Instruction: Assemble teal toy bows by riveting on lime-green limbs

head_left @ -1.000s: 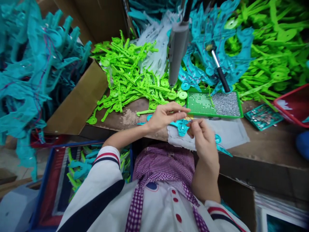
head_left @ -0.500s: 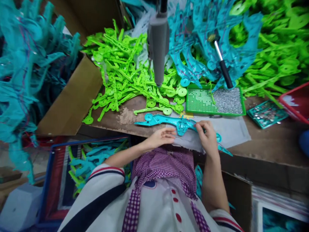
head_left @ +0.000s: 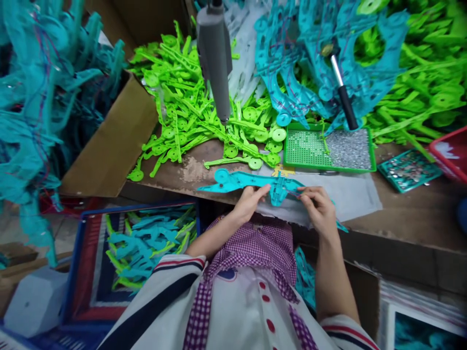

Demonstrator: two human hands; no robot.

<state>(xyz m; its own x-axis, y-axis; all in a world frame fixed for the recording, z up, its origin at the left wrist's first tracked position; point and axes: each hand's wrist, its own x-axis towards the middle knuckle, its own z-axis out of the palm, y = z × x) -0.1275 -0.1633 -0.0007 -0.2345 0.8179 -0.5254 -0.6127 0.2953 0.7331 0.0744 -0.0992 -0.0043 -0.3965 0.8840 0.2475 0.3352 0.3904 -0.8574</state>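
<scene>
A long blue plastic part (head_left: 241, 181) with a round disc near its left end lies across the front of the bench, over a pale sheet (head_left: 357, 192). My left hand (head_left: 251, 200) grips its lower edge left of the middle, thumb on top. At the right half of the part, my right hand (head_left: 319, 206) is closed in a pinch. Thin reddish wires (head_left: 295, 193) run from the part's middle to those fingertips. My right hand covers part of the blue piece's right end.
A grey powered screwdriver (head_left: 217, 63) hangs above the bench. Bright green arms (head_left: 189, 116) are heaped behind. A green tray (head_left: 328, 167) of small metal pieces stands at right, near a black-handled hammer (head_left: 346, 107). Blue parts hang over a cardboard box (head_left: 109, 136) at left.
My left hand has moved from beside the blue part onto its lower edge and closed on it. My right fingers now pinch at the wires. The whole view has shifted slightly.
</scene>
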